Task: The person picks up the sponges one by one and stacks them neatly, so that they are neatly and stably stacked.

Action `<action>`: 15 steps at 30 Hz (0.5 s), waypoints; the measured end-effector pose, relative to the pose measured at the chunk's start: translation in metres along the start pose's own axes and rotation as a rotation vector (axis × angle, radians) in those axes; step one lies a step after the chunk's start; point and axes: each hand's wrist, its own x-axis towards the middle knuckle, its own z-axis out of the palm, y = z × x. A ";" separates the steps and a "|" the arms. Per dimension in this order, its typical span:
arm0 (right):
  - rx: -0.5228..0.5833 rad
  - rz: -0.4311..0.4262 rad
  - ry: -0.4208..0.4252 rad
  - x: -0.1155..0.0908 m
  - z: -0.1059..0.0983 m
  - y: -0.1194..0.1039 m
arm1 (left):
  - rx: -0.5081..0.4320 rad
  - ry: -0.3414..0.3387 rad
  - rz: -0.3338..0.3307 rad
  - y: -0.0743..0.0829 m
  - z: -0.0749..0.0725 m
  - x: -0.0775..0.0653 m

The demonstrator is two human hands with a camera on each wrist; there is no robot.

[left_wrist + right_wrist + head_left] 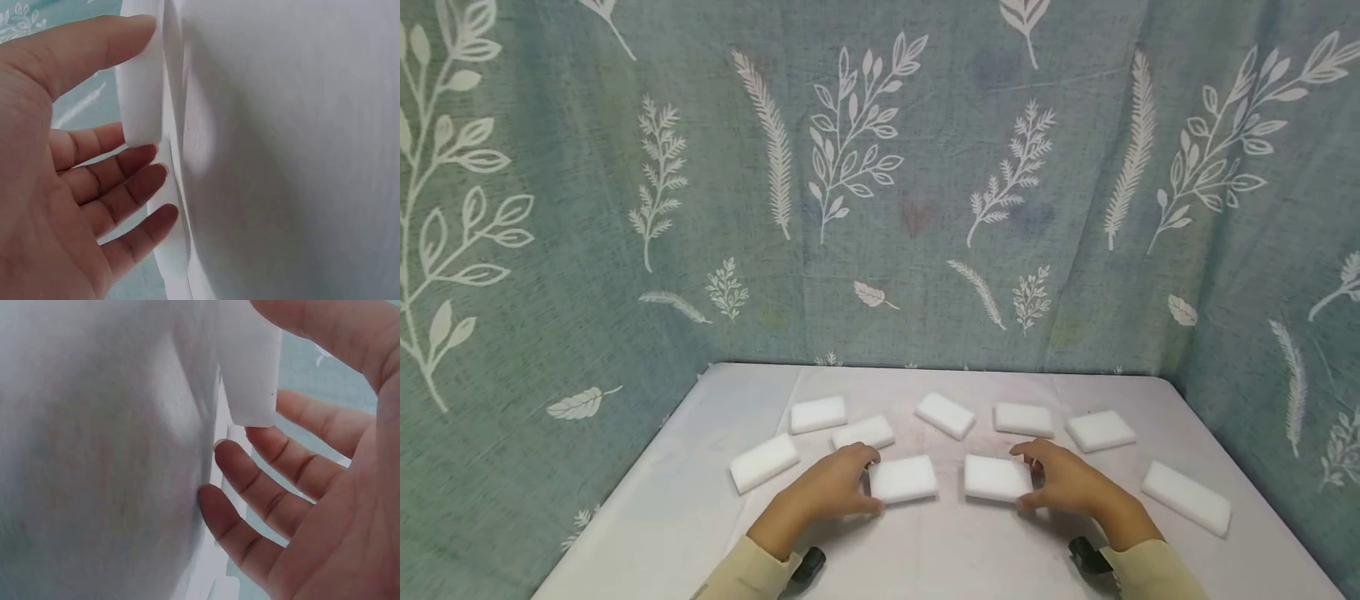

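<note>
Two white rectangular sponges are in the hands near the middle of the table. My left hand [829,485] pinches the left sponge [904,479] at its left end, the thumb on the near side and fingers on the far side. In the left wrist view, the thumb lies along that sponge [141,94] while the lower fingers stay off it. My right hand [1070,483] holds the other sponge [997,478] by its right end in a similar pinch. The right wrist view shows this sponge [253,375] between thumb and forefinger. A narrow gap separates the two sponges.
Behind the hands lie more white sponges on the pale table [925,558], among them one at far left [763,462], one behind the left hand [863,432] and one at far right [1187,497]. A patterned green-blue curtain [917,292] hangs around the table.
</note>
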 end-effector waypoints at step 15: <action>-0.043 -0.109 0.018 0.008 0.015 -0.013 | -0.066 0.085 0.029 -0.006 -0.011 -0.001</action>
